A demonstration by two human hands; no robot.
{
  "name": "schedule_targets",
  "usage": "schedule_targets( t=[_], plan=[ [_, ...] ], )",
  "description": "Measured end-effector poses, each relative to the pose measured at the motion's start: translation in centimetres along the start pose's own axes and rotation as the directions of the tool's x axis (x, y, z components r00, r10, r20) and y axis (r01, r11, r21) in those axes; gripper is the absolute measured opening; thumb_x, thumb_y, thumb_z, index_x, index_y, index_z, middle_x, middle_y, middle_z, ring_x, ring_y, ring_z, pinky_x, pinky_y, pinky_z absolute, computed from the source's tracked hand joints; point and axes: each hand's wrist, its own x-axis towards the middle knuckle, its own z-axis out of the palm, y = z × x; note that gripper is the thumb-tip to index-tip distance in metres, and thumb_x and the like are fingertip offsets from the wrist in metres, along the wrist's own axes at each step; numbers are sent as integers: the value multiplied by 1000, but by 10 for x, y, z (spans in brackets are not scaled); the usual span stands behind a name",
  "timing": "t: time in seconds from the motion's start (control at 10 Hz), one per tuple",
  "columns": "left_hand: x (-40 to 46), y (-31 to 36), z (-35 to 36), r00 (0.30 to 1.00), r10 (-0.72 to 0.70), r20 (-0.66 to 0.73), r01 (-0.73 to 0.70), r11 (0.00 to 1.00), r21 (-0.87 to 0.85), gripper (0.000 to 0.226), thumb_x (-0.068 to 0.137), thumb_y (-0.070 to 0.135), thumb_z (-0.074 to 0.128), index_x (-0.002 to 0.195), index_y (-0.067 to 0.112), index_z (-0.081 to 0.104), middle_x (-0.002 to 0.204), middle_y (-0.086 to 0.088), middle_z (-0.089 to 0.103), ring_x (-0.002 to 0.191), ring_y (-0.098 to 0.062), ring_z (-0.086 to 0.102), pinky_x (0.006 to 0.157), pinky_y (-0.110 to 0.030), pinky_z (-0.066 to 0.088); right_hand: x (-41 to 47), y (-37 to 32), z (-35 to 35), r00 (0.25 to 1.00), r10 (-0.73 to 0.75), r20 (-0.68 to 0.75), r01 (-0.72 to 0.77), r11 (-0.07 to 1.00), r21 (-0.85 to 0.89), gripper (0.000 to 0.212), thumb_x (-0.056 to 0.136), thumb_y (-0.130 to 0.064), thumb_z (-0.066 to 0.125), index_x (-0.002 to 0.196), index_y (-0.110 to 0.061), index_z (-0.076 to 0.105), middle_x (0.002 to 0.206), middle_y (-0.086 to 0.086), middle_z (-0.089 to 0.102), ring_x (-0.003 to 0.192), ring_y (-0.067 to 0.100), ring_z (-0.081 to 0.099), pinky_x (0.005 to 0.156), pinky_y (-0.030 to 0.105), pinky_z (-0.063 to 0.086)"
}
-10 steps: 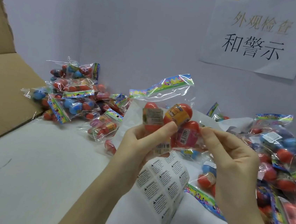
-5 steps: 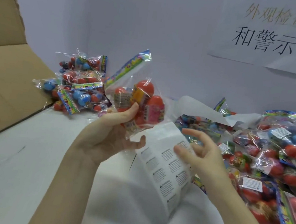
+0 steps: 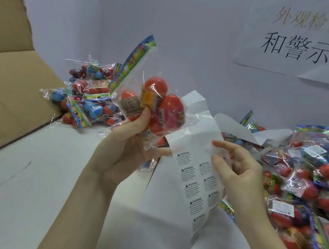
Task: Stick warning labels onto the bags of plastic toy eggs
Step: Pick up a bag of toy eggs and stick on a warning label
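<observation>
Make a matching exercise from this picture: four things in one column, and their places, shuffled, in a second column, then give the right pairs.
Things
1. held bag
2. label sheet
3. cardboard box
4. paper sign

Places
A. on the wall, upper right
B. at the far left
C. in the left hand
D. under the right hand's fingertips

Pairs: 1-C, 2-D, 3-B, 4-A
</observation>
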Motion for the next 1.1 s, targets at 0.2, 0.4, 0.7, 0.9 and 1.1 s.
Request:
schedule_targets(
  t=[0.2, 0.4, 0.7, 0.9, 1.1],
  plan=[
    [-1, -2, 6, 997, -73, 38, 73, 997, 5, 32, 75, 24, 58, 102, 11, 67, 101, -11, 68, 88, -21, 65, 69, -35, 59, -6, -7, 7, 983, -180, -41, 157, 934, -320, 20, 78, -27, 69, 91, -41, 64, 111, -10, 53, 109, 9, 47, 95, 25, 38],
    [0, -5, 14, 983, -140, 117, 146, 989, -39, 38, 55, 28, 72, 88, 10, 76, 93, -10, 73, 80, -17, 71, 65, -33, 59, -15, -9, 18, 849, -525, 55, 470, 702, -535, 18, 68, -33, 69, 84, -26, 73, 92, -9, 56, 90, 14, 45, 79, 44, 38],
    [2, -3, 12, 952, -291, 92, 305, 916, -261, 26, 59, 19, 68, 79, 5, 76, 88, -15, 73, 75, -25, 72, 50, -45, 56, -13, 2, 20, 852, -507, 132, 492, 688, -533, 27, 66, -23, 70, 90, -11, 74, 84, -9, 60, 82, 10, 45, 77, 12, 35],
    [-1, -2, 11, 958, -248, 142, 273, 942, -197, 29, 55, 22, 71, 81, 10, 77, 91, -12, 74, 82, -22, 72, 58, -50, 57, -13, 5, 19, 873, -477, 104, 448, 698, -558, 23, 66, -29, 72, 83, -13, 75, 77, -7, 61, 78, 9, 45, 74, 9, 33],
    [-3, -3, 14, 966, -190, 176, 210, 972, -103, 27, 58, 24, 69, 81, 15, 77, 89, -7, 75, 82, -19, 71, 61, -44, 58, -13, 3, 18, 898, -416, 142, 427, 752, -502, 18, 65, -26, 77, 78, -14, 75, 72, -14, 61, 71, 7, 53, 70, 12, 37]
  ],
)
